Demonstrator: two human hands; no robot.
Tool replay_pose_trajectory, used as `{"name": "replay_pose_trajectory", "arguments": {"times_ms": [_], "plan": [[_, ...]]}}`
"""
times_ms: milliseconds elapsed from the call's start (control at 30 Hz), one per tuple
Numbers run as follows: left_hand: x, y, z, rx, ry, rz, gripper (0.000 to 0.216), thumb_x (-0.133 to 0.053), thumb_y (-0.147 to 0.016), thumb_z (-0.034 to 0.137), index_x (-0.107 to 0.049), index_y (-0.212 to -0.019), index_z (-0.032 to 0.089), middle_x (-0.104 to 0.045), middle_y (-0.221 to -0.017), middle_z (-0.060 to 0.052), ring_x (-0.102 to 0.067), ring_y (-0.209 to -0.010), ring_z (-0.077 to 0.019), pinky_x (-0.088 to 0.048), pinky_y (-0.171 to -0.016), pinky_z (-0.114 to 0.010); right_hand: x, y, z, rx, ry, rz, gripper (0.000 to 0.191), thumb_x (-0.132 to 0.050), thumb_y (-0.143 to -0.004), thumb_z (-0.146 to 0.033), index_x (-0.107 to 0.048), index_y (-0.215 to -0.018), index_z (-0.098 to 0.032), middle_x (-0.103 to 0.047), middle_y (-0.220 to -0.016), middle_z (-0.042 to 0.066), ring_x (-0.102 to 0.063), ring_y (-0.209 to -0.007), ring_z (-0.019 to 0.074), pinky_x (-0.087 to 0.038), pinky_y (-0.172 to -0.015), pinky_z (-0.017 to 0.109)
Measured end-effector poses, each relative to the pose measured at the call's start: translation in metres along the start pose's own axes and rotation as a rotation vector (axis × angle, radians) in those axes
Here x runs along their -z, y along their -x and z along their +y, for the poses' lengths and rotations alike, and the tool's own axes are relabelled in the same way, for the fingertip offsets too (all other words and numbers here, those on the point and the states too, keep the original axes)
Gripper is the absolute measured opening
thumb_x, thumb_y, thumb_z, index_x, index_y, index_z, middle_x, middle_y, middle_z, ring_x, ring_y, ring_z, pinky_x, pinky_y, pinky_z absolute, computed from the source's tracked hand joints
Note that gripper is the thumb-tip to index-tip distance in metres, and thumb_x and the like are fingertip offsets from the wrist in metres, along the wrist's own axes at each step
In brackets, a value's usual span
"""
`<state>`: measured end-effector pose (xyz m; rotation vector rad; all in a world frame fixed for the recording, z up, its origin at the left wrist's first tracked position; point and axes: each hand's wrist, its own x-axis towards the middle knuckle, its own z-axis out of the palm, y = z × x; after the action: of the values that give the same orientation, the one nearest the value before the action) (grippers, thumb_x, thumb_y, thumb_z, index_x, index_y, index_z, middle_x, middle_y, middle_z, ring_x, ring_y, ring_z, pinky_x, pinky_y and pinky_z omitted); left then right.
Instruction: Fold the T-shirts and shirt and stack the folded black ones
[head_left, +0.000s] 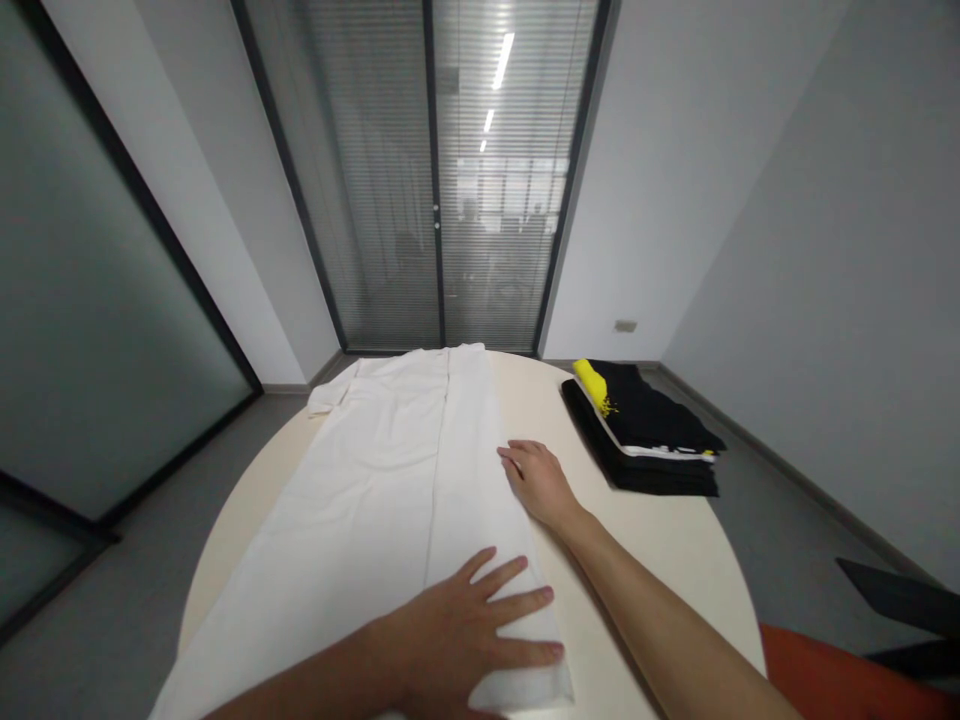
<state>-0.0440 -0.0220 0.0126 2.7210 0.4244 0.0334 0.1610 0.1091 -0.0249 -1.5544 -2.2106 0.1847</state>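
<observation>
Gripping nothing, the left hand (459,625) lies splayed on white cloth (367,510); the right hand (541,487), loosely uncurled, touches its right edge. Light, even pressure should smooth best.

Head-worn view, close above table (675,535), faces forward and down, glass partition (360,200) ahead.

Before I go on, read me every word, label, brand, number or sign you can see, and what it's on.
No text can be read here.
White cloth: no lettering visible.
Top folded black cloth: yellow patch with speckles, no letters or numbers I can make out.
Wall plate: too small and blurred to tell whether it bears any marking.
</observation>
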Motion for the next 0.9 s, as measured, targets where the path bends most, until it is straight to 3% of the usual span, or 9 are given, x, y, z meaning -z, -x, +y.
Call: {"name": "replay_pose_trajectory", "arguments": {"times_ms": [233,467,600,767,833,900], "plan": [[-0.001,-0.003,0.008,0.023,-0.082,0.028,0.056,-0.040,-0.102,0.042,-0.033,-0.156,0.031,-0.021,-0.167,-0.007,-0.017,-0.152,-0.0405,-0.023,-0.117,-0.070,0.005,-0.008,-0.006,-0.165,-0.051,0.010,0.031,-0.048,-0.098,-0.021,-0.074,-0.113,-0.025,-0.074,-0.110,0.003,-0.067,-0.098,0.0175,-0.044,-0.091,0.029],[-0.011,-0.023,0.016,-0.010,-0.276,0.118,0.048,-0.032,-0.105,0.041,-0.040,-0.152,0.035,-0.031,-0.164,-0.005,-0.032,-0.148,-0.0380,-0.037,-0.112,-0.063,0.012,-0.011,0.009,-0.241,-0.060,-0.038,0.029,-0.053,-0.090,-0.018,-0.074,-0.109,-0.024,-0.076,-0.103,0.002,-0.067,-0.095,0.0164,-0.042,-0.085,0.027],[-0.035,-0.042,0.020,-0.080,-0.457,0.241,0.049,-0.031,-0.105,0.048,-0.039,-0.152,0.039,-0.033,-0.163,-0.005,-0.037,-0.146,-0.0368,-0.044,-0.108,-0.058,0.021,-0.006,0.025,-0.302,-0.063,-0.083,0.023,-0.060,-0.082,-0.021,-0.073,-0.102,-0.023,-0.074,-0.087,0.001,-0.065,-0.080,0.0159,-0.038,-0.070,0.025],[-0.083,-0.071,0.031,-0.093,-0.680,0.385,0.051,-0.035,-0.105,0.046,-0.030,-0.155,0.044,-0.040,-0.159,-0.004,-0.050,-0.138,-0.0337,-0.053,-0.100,-0.052,0.029,-0.001,0.041,-0.291,-0.089,-0.110,0.013,-0.062,-0.082,-0.024,-0.070,-0.092,-0.021,-0.071,-0.079,0.001,-0.060,-0.070,0.0143,-0.035,-0.064,0.024],[-0.098,-0.081,0.035,-0.080,-0.734,0.398,0.048,-0.037,-0.105,0.040,-0.036,-0.153,0.043,-0.042,-0.158,-0.001,-0.054,-0.134,-0.0310,-0.056,-0.097,-0.048,0.028,-0.001,0.047,-0.272,-0.087,-0.078,0.014,-0.060,-0.085,-0.026,-0.069,-0.094,-0.021,-0.070,-0.078,0.001,-0.060,-0.070,0.0144,-0.035,-0.065,0.024],[-0.100,-0.084,0.036,-0.098,-0.750,0.375,0.044,-0.031,-0.106,0.036,-0.050,-0.146,0.035,-0.041,-0.159,0.002,-0.056,-0.132,-0.0287,-0.058,-0.094,-0.043,0.026,-0.002,0.051,-0.250,-0.082,-0.040,0.018,-0.059,-0.088,-0.029,-0.068,-0.101,-0.020,-0.070,-0.081,0.002,-0.061,-0.072,0.0148,-0.037,-0.067,0.024]]}}
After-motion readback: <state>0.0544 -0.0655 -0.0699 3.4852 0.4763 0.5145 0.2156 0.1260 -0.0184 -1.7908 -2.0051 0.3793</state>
